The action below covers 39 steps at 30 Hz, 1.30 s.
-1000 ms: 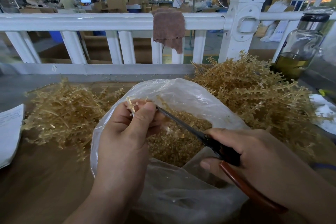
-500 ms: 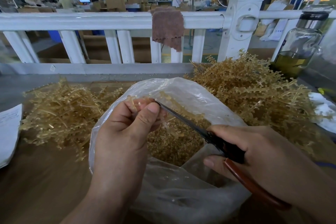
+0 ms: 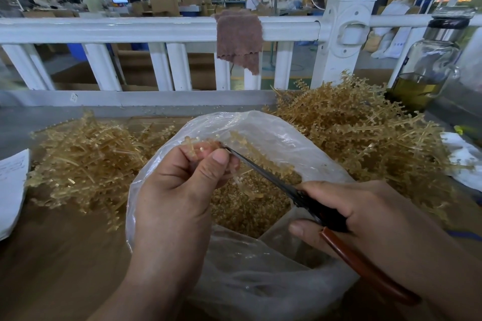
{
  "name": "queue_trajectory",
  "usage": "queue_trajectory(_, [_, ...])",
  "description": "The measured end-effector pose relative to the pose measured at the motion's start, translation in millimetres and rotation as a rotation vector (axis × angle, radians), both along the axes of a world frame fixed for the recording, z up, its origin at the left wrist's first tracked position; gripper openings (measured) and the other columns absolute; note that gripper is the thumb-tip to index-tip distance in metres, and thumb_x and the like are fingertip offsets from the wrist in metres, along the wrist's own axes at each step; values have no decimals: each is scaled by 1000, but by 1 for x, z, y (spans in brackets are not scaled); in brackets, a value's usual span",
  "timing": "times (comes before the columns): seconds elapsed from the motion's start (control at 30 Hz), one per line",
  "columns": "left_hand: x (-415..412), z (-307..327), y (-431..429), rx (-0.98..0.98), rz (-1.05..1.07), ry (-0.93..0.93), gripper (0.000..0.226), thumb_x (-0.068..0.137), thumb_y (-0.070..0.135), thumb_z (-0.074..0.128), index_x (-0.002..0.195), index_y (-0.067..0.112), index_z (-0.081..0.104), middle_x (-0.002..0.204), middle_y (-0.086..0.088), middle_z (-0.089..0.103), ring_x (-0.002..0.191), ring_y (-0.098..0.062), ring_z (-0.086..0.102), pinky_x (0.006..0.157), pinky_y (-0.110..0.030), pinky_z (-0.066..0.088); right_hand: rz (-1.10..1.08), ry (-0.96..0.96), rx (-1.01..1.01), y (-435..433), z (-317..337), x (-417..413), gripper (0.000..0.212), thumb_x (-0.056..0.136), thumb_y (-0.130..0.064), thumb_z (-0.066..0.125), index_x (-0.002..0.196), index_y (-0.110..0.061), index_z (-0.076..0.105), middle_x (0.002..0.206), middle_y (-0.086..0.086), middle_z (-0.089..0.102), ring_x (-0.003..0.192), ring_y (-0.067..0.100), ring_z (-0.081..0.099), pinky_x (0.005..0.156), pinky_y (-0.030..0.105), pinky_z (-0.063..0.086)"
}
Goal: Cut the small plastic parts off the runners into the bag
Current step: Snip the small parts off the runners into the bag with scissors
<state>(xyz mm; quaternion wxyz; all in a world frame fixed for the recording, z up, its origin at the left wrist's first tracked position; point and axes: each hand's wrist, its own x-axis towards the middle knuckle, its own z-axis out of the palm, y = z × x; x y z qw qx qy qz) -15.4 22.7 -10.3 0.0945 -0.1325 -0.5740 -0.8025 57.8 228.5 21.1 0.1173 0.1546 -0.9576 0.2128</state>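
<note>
Railing [image 3: 156, 31], white and barred, runs behind the bag [image 3: 260, 281], and a brown table [image 3: 52, 255] spreads under it. We see the bag itself, clear plastic, standing open just in front of us. Right of the bag and a little behind it lies a tall heap of runners [image 3: 365, 138], tan and bristling. Left of the bag lies a flatter heap [image 3: 86, 164]. Behind the bag to the far right stands a glass bottle [image 3: 427, 65] with yellowish liquid in its bottom, and straight behind the bag a brown cloth [image 3: 238, 39] hangs over the railing. Far left of the bag lies a white paper [image 3: 11, 190]. Our left hand [image 3: 177, 195] hangs over the bag's mouth, fingers and thumb curled, pinching one runner [image 3: 193, 147]. Our right hand [image 3: 378, 219], over the bag's right rim, is wrapped round the cutters [image 3: 326, 217], whose red-brown handle points back toward us. The dark blades reach up to the left fingertips, and we cannot tell whether their tip touches the held runner. Inside the bag lie the cut small parts [image 3: 242, 206], a tan mass below both hands.
</note>
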Motion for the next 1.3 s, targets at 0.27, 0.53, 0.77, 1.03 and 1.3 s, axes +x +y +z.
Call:
queue_trajectory(0.27, [1, 2, 1, 21, -5, 4, 8, 80, 34, 75, 79, 26, 76, 85, -3, 76, 83, -13, 72, 76, -19, 55, -13, 4, -8, -1, -3, 0, 40, 85, -65, 50, 76, -27, 55, 58, -9, 52, 53, 8, 54, 46, 20, 36])
queue_trajectory(0.53, [3, 3, 2, -12, 33, -16, 13, 78, 33, 71, 79, 21, 77, 83, -4, 76, 81, -13, 72, 75, -18, 55, -35, -9, -1, -2, 0, 1, 39, 82, -65, 49, 75, -27, 57, 57, -10, 53, 55, 8, 55, 47, 21, 38])
queue_trajectory(0.77, [3, 4, 3, -11, 38, -35, 18, 76, 34, 72, 80, 16, 77, 85, -9, 77, 82, -16, 74, 74, -17, 55, -18, -31, 9, 0, 2, 1, 33, 84, -59, 57, 75, -28, 56, 59, -11, 54, 57, 6, 56, 48, 14, 35])
queue_trajectory(1.03, [4, 5, 2, 4, 33, -17, 7, 81, 30, 69, 82, 24, 74, 81, -7, 76, 81, -18, 74, 72, -20, 57, -35, -27, 20, 1, -5, 0, 45, 83, -74, 49, 81, -29, 54, 67, -10, 56, 62, 9, 56, 52, 20, 39])
queue_trajectory(1.3, [4, 5, 0, -28, 34, -30, 14, 83, 36, 64, 82, 25, 73, 86, -8, 77, 84, -20, 74, 73, -23, 57, -43, -6, -17, 4, -1, -1, 49, 83, -70, 51, 86, -22, 62, 65, -5, 55, 61, 11, 54, 57, 27, 38])
